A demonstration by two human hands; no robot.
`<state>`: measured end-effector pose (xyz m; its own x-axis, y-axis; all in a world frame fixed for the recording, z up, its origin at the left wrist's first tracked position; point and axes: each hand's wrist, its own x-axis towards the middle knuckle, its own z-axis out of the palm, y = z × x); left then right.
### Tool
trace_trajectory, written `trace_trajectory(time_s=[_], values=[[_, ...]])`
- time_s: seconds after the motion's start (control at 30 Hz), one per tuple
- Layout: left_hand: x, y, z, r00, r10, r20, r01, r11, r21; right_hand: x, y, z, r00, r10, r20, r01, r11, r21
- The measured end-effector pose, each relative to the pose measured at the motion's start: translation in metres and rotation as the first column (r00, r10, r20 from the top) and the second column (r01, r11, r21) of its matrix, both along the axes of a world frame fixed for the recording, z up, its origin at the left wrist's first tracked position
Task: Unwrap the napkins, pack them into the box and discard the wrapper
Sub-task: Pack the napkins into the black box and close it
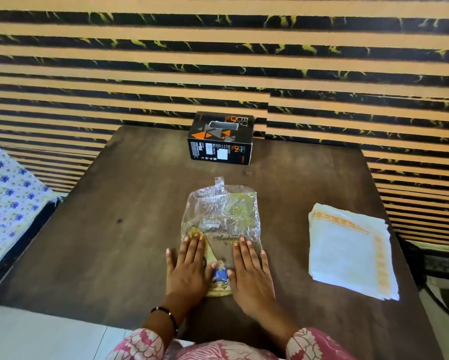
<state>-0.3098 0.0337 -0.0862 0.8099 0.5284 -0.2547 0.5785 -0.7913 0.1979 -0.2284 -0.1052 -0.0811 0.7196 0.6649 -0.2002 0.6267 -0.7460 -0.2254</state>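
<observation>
A clear crinkled plastic wrapper [222,216] with a printed label lies flat in the middle of the dark wooden table [109,229]. My left hand [185,268] rests palm down on its near left part, and my right hand [252,271] presses flat on its near right part, fingers spread. A stack of white napkins [348,253] with orange borders sits on the table to the right, apart from the wrapper. A black and orange box [220,140] stands closed at the far edge of the table, against the wall.
A striped black and tan wall [218,61] rises behind the table. A bed with a blue flowered sheet [7,201] lies to the left. White floor shows at the near left, and dark cables or furniture sit at the right edge.
</observation>
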Motion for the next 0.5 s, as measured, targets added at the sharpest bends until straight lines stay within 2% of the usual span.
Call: trace_trajectory(time_s=[0.13,0.3,0.33,0.5], values=[[-0.019,0.043,0.001,0.999,0.027,0.037,-0.028,0.999,0.022,-0.009,0.041,0.003,0.997,0.072,0.009,-0.073,0.996,0.043],[-0.044,0.113,-0.001,1.000,0.001,0.015,-0.002,0.999,0.038,-0.023,0.102,0.012,0.991,0.129,-0.039,-0.125,0.989,0.085],[-0.047,0.126,0.000,1.000,-0.013,0.016,0.012,0.999,0.047,-0.027,0.116,0.014,0.988,0.133,-0.078,-0.125,0.987,0.097],[-0.051,0.182,0.016,0.997,-0.076,0.012,0.075,0.992,0.098,-0.034,0.169,0.020,0.993,0.094,-0.065,-0.086,0.989,0.123]])
